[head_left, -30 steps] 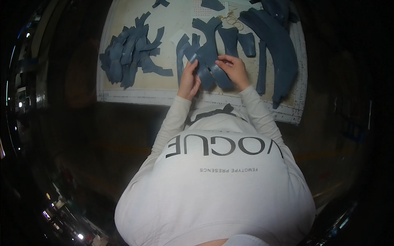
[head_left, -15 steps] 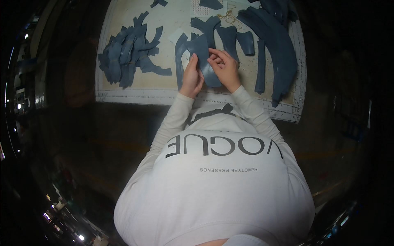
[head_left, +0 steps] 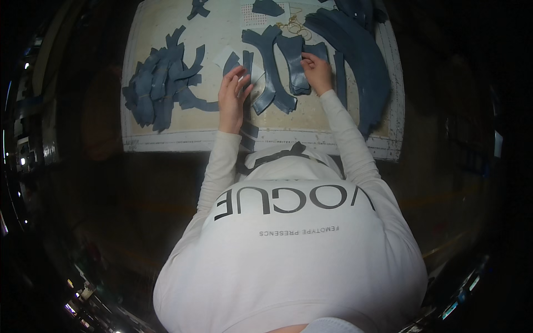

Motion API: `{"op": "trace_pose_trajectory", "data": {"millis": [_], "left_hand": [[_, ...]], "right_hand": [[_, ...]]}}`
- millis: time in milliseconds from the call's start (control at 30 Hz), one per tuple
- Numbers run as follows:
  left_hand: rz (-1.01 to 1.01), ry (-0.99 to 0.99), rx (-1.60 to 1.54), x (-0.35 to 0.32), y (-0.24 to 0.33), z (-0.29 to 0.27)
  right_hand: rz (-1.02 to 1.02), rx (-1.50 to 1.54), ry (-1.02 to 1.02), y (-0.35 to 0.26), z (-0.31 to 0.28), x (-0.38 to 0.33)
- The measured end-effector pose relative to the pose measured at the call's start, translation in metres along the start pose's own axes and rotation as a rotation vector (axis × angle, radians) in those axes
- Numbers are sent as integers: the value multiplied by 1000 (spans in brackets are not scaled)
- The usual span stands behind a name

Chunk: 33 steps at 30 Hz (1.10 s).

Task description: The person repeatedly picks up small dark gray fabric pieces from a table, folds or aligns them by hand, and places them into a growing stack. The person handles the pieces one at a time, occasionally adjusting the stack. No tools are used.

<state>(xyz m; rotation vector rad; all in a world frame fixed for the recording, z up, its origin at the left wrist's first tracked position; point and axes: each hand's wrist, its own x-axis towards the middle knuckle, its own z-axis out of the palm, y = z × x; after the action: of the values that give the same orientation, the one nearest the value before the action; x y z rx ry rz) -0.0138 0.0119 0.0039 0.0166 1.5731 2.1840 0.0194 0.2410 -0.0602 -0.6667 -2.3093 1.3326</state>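
1. The left hand (head_left: 232,99) is spread open, fingers fanned, resting on a narrow blue-grey strip (head_left: 247,105) that runs down toward the person's chest; whether any finger pinches it I cannot tell.
2. The right hand (head_left: 317,72) is curled, its fingertips pressed on the edge of a short stack of curved blue-grey pieces (head_left: 294,69); it seems to be gripping the top piece, though the pinch itself is hidden.
3. That stack lies just left of the right hand, between the two hands and slightly beyond them. A longer curved piece (head_left: 272,83) sweeps down beside it, touching or overlapping it.
4. A pale paper-like piece (head_left: 225,55) lies just beyond the left hand.
5. Well to the left of the left hand sits a loose heap of cut pieces (head_left: 161,83), tangled and unsorted.
6. To the right of the right hand, long curved bands (head_left: 366,72) lie in a tidy arc, one against another.
7. All of it rests on a beige cutting mat (head_left: 333,141) with a ruled border.
8. Judged from the layout, the sorting seems partly done: the bands at right and the small stack look arranged, while the heap at left appears to be what remains.
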Motion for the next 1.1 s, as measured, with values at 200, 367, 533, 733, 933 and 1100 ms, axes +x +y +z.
{"op": "trace_pose_trajectory", "data": {"millis": [200, 367, 533, 733, 933, 1100], "left_hand": [[41, 217, 88, -11, -11, -49], [80, 342, 246, -12, -21, -77], [313, 436, 665, -1, -20, -82], [287, 171, 1237, -7, -25, -57], [42, 133, 1331, -8, -35, -54], [144, 106, 1290, -7, -37, -51]], "right_hand": [[-161, -299, 36, -5, 1, -3], [-172, -524, -18, -27, 18, -25], [-59, -548, -117, -33, 28, -26], [-309, -461, -13, -42, 13, -30], [-488, -197, -145, -60, 18, -33], [-550, -114, -355, -73, 45, -37]]}}
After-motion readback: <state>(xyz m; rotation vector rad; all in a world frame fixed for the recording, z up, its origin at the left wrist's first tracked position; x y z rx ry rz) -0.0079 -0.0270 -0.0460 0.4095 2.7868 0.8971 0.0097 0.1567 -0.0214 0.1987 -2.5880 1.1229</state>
